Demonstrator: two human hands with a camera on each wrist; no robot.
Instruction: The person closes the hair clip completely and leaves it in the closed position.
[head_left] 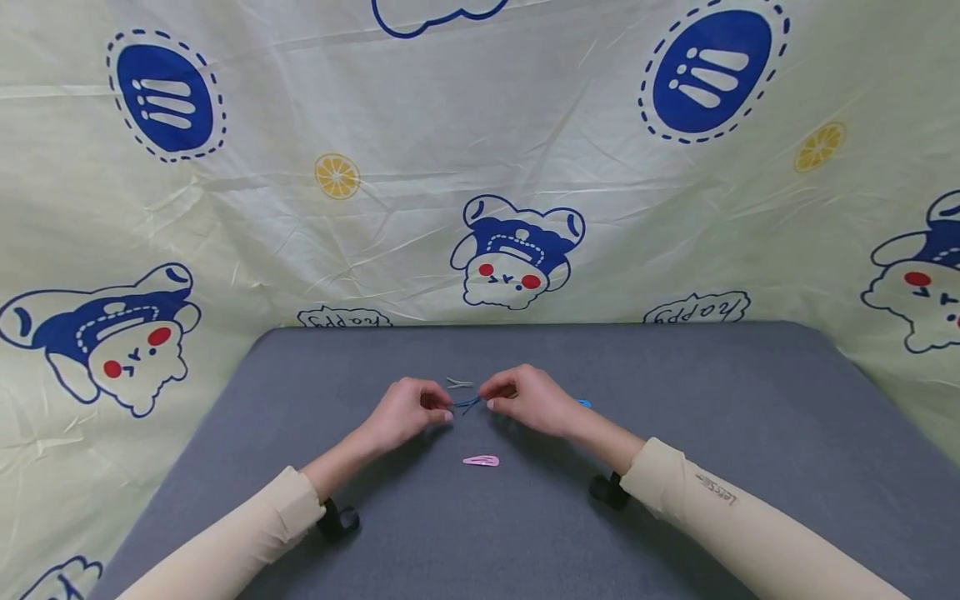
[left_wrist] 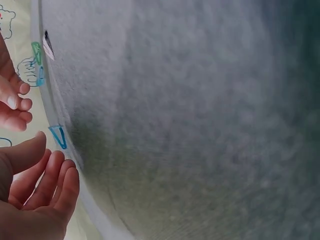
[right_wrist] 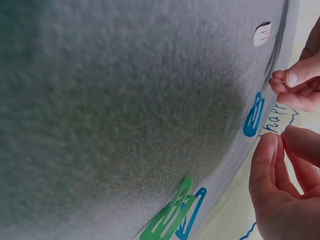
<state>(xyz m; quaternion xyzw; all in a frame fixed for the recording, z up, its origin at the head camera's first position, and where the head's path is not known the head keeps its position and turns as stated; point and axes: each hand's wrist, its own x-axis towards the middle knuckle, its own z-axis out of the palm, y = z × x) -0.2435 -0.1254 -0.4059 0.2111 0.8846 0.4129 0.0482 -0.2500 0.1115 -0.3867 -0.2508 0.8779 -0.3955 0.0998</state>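
In the head view, a blue snap hair clip (head_left: 468, 404) with splayed strips lies on the dark grey table between both hands. My left hand (head_left: 406, 412) is just left of it, thumb apart from the bent fingers. On the other side, my right hand (head_left: 534, 400) has its curved fingertips close to the clip's right end. The left wrist view shows a gap between the blue clip (left_wrist: 59, 137) and the left hand (left_wrist: 42, 187). From the right wrist, the blue clip (right_wrist: 254, 115) sits beyond the right hand (right_wrist: 287, 175), whose thumb and fingertips nearly meet around nothing visible.
A pale grey clip (head_left: 459, 384) lies behind the blue one, a pink clip (head_left: 482, 460) nearer the front. Another blue clip (head_left: 583, 403) is partly behind the right hand; a green clip (right_wrist: 167, 217) lies beside it. Patterned cloth (head_left: 405, 233) hangs behind the table.
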